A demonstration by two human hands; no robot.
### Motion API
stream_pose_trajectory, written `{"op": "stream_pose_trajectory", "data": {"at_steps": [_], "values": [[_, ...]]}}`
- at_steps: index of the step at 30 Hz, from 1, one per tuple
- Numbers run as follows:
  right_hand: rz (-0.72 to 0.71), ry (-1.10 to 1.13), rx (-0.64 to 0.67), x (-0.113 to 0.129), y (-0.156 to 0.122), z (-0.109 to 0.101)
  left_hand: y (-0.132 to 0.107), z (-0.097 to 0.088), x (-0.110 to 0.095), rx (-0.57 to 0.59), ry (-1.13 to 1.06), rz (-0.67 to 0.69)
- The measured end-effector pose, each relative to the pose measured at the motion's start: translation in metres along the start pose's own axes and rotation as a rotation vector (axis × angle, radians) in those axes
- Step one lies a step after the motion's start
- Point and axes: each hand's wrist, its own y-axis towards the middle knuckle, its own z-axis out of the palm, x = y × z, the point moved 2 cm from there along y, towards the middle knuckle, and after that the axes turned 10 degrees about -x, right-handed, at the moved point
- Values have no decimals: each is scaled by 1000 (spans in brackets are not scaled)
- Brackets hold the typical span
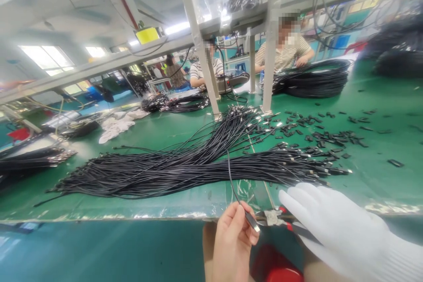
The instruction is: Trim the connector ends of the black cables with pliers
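Note:
My bare left hand (234, 238) is closed on a black cable (231, 176) just behind its plug. The plug (253, 221) has a black housing and a bright metal tip pointing down and right. My right hand (330, 224), in a white knit glove, lies at the table edge with its fingers together over a red-and-grey tool (307, 232). Part of that tool shows between the upper fingers and the lower part of the glove; its exact kind is hidden. Beyond both hands a large bundle of black cables (158, 176) lies across the green table.
Many small black pieces (330, 136) are scattered on the green table (370, 180). Coiled cables (310, 80) lie at the back right. White cloth (119, 124) is at the back left. Posts (271, 39) carry a shelf. People (287, 48) sit opposite. Something red (280, 269) is below.

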Motion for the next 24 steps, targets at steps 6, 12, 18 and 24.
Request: {"op": "stream_pose_trajectory", "data": {"at_steps": [6, 12, 18, 24], "values": [[9, -3, -12, -1, -2, 1, 3, -1, 3, 8, 31, 2], [-48, 45, 162, -3, -18, 7, 7, -4, 11, 30, 71, 11], [-116, -79, 232, 3, -32, 17, 2, 2, 17, -72, 102, 115], [-77, -130, 244, 10, -36, 19, 3, 2, 15, -67, 140, 78]]}}
